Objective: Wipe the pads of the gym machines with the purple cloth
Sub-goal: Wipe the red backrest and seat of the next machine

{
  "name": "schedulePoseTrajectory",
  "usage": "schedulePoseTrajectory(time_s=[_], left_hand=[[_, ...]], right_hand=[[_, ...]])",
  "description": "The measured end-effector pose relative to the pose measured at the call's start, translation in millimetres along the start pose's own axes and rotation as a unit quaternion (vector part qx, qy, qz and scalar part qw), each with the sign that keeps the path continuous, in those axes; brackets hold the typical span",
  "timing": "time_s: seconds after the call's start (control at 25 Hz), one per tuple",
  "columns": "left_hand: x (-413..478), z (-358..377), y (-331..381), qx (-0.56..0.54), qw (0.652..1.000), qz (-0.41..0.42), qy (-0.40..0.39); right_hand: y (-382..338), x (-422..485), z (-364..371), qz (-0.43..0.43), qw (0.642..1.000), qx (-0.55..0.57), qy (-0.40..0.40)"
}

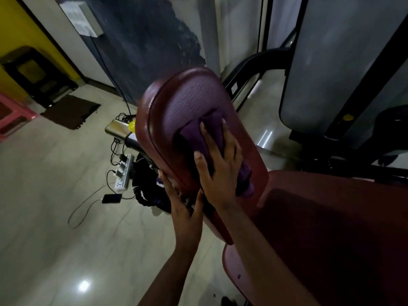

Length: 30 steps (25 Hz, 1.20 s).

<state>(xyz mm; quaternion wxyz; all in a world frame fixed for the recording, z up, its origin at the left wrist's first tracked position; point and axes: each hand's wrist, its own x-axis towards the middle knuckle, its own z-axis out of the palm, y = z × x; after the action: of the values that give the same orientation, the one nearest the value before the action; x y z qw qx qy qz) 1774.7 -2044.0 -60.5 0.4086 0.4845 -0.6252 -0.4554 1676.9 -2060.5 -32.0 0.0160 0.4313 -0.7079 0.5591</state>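
One purple cloth (pixel 209 133) lies bunched under the right hand (pixel 218 166), whose spread, nearly straight fingers press it on the upright pad (pixel 187 96); some shows past the fingertips. The left hand (pixel 184 208) pinches that pad's edge, thumb in front, fingers behind. Soft and light, the cloth probably slides on the smooth, firm cover; flat-palm pressure suits it. Two pads: this and the seat (pixel 331 228).
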Motion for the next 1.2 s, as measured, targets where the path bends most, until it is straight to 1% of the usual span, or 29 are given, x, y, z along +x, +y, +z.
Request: schedulePoseTrajectory(time_s=[0.08,0.2,0.28,0.4,0.52,0.64,0.72,0.84,0.88,0.92,1.0,1.04,1.08,1.12,1.2], left_hand=[[2,1,-1,0.001,1.0,-0.01,0.005],[3,1,-3,-0.008,1.0,-0.01,0.008],[3,0,-4,-0.006,1.0,0.002,0.008],[4,0,-4,0.009,1.0,0.007,0.01],[3,1,-3,0.011,1.0,-0.015,0.007],[3,1,0,0.015,1.0,-0.024,0.006],[2,2,4,0.012,1.0,-0.022,0.004],[1,1,11,0.009,1.0,-0.011,0.011],[0,0,12,0.01,1.0,-0.004,0.009],[-1,-1,12,0.013,1.0,0.004,0.007],[-4,-4,14,0.015,1.0,0.013,0.011],[-4,-6,16,0.013,1.0,0.017,0.02],[-3,-8,18,0.006,0.999,0.022,0.032],[-2,-10,24,-0.011,0.999,0.031,0.041],[7,-17,40,-0.066,0.995,0.048,0.064]], right_hand=[[15,13,8,-0.005,0.999,-0.034,0.014],[52,19,11,0.035,0.997,-0.026,0.056],[76,18,11,0.084,0.994,-0.008,0.068],[110,9,10,0.193,0.979,-0.01,0.065],[146,-10,6,0.319,0.945,-0.008,0.073],[166,-34,5,0.441,0.896,-0.03,0.04],[174,-48,7,0.492,0.869,-0.044,0.025],[182,-61,-3,0.541,0.841,-0.003,0.002],[180,-65,-10,0.538,0.843,-0.001,-0.01],[174,-68,-17,0.509,0.861,-0.008,-0.017],[142,-69,-34,0.375,0.927,-0.02,-0.005],[120,-64,-41,0.302,0.953,-0.014,0.003],[98,-56,-45,0.24,0.971,0.002,0.008],[75,-46,-48,0.191,0.981,0.025,0.011],[25,-22,-50,0.107,0.991,0.082,0.004]])
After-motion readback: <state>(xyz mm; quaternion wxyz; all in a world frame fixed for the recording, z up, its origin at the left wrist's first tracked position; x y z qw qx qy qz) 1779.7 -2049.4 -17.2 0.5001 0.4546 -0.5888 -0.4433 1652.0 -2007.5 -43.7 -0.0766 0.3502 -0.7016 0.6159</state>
